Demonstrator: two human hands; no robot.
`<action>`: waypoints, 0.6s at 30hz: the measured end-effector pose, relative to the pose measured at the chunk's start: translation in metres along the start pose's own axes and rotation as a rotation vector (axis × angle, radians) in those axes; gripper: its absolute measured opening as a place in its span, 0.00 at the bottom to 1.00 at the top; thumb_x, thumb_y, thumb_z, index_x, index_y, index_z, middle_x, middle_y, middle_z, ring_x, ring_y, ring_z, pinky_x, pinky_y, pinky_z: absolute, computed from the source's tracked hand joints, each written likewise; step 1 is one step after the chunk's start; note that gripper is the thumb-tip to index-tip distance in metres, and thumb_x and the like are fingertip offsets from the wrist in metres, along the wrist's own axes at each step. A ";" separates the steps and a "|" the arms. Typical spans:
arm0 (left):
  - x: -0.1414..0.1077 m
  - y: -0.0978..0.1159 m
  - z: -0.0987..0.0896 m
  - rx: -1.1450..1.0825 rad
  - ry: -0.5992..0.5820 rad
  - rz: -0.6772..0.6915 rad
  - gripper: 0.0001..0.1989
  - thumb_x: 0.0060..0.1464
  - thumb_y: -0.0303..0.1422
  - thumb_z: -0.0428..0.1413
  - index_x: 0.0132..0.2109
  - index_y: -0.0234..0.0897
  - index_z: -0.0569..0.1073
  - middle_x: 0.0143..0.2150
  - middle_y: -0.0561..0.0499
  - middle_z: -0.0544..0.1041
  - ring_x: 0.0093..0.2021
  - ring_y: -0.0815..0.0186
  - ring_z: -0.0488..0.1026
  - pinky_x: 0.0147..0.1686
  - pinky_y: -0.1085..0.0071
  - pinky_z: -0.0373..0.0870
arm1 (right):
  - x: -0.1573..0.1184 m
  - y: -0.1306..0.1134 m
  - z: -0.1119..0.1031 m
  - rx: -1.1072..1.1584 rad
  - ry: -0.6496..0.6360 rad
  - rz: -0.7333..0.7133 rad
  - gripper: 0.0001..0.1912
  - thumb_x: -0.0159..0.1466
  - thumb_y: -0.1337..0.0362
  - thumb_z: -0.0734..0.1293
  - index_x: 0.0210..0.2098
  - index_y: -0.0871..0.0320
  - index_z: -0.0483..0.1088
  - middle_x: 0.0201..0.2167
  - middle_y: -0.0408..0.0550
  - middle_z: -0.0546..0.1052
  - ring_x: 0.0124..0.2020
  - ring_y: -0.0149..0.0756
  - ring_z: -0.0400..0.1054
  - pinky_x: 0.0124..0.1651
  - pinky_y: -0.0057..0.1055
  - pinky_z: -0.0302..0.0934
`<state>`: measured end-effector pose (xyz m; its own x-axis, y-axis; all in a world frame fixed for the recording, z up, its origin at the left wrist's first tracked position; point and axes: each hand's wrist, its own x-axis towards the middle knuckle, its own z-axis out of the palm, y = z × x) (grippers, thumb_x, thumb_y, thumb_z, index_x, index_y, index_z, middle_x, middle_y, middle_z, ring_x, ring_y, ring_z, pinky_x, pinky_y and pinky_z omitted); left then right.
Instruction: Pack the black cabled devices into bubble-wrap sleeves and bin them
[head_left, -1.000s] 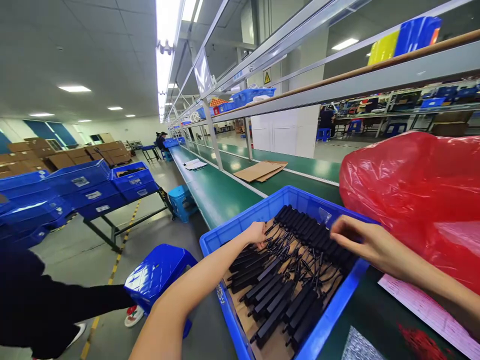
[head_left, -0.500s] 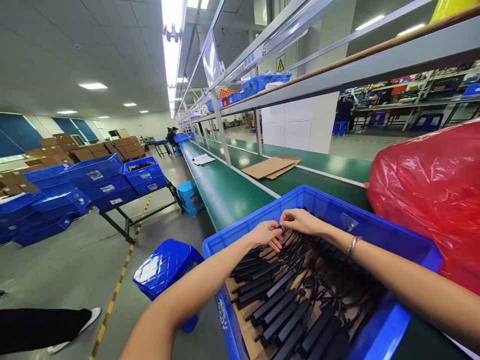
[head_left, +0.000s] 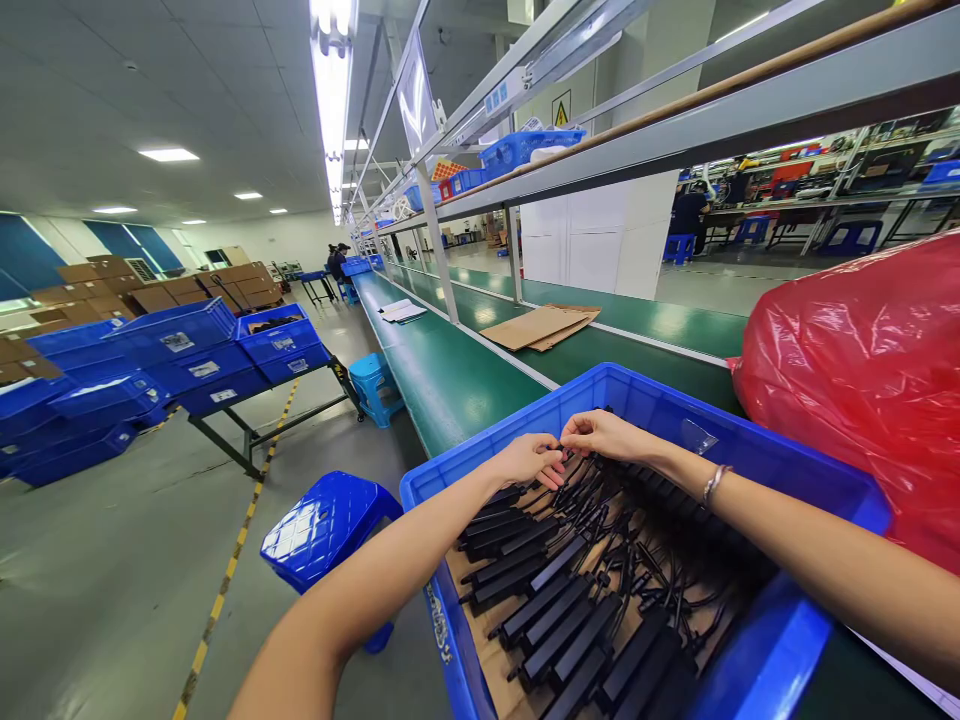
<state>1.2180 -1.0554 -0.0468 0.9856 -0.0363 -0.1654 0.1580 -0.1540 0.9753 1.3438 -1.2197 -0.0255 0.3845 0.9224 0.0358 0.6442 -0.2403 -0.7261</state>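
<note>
Both hands meet over the far part of a blue plastic bin (head_left: 517, 430). My left hand (head_left: 529, 462) has its thumb and forefinger pinched together, the other fingers loosely curled. Touching it at the fingertips, my right hand (head_left: 600, 436) is also closed in a pinch. What sits between the fingertips is too small to make out. Below them, many black stick-shaped parts with short cables (head_left: 559, 620) lie in rows on a brown cardboard sheet (head_left: 480, 640) inside the bin. Their cables bunch toward the middle.
A red plastic bag (head_left: 855, 390) bulges at the bin's right. Cardboard pieces (head_left: 536, 327) and papers (head_left: 403, 311) lie on the green bench (head_left: 450, 390). A blue stool (head_left: 330, 530) stands left of the bin, stacked blue crates (head_left: 202, 365) farther left. A shelf rail (head_left: 675, 135) runs overhead.
The hands stay pinched together in nearly the same place over the bin. The view has shifted slightly, and a person's leg at the lower left has gone out of sight.
</note>
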 end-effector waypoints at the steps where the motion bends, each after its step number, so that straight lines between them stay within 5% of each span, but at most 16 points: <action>1: 0.000 0.000 0.000 0.002 0.006 -0.002 0.02 0.65 0.26 0.56 0.41 0.33 0.71 0.29 0.52 0.77 0.28 0.68 0.80 0.42 0.60 0.82 | 0.000 0.000 0.000 0.000 -0.009 -0.007 0.14 0.72 0.55 0.68 0.43 0.61 0.74 0.38 0.45 0.78 0.36 0.34 0.74 0.41 0.36 0.72; 5: 0.000 0.001 0.002 0.008 0.053 -0.006 0.07 0.64 0.21 0.53 0.48 0.33 0.71 0.26 0.53 0.77 0.27 0.67 0.81 0.37 0.65 0.82 | -0.002 -0.001 -0.002 -0.040 -0.003 -0.033 0.13 0.72 0.55 0.68 0.42 0.61 0.73 0.36 0.44 0.77 0.34 0.33 0.74 0.39 0.35 0.72; 10: -0.001 0.001 0.007 0.015 0.108 -0.016 0.03 0.65 0.25 0.54 0.44 0.33 0.71 0.23 0.54 0.76 0.25 0.64 0.81 0.33 0.66 0.82 | -0.007 -0.007 0.004 -0.143 0.087 -0.098 0.13 0.72 0.55 0.68 0.42 0.60 0.74 0.37 0.44 0.77 0.36 0.35 0.74 0.42 0.37 0.72; 18: -0.004 0.003 0.005 0.003 0.111 -0.017 0.06 0.67 0.22 0.48 0.42 0.34 0.68 0.23 0.53 0.76 0.29 0.62 0.83 0.40 0.59 0.83 | -0.007 -0.007 0.013 -0.179 0.122 -0.154 0.13 0.72 0.55 0.67 0.43 0.60 0.73 0.37 0.44 0.77 0.35 0.34 0.73 0.41 0.36 0.71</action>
<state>1.2141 -1.0604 -0.0437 0.9834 0.0760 -0.1647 0.1749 -0.1566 0.9720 1.3283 -1.2202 -0.0292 0.3421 0.9119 0.2268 0.8042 -0.1592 -0.5727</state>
